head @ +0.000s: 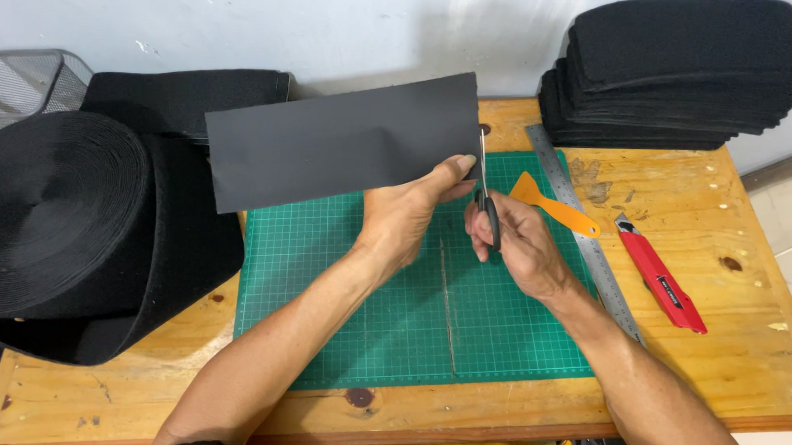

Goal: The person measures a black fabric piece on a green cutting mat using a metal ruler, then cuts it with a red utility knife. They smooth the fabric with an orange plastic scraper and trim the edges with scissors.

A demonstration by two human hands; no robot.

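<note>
The dark grey sheet is held up above the green cutting mat, its right edge pinched by the left hand. The right hand is closed around black-handled scissors, blades at that same edge. The left thumb sits just beside the blades, so a nick seems possible. Unsupported on its far side, the sheet could sag and skew the cut. An orange scraper, steel ruler and red utility knife lie on the table nearby.

Orange scraper; steel ruler; red knife
</note>
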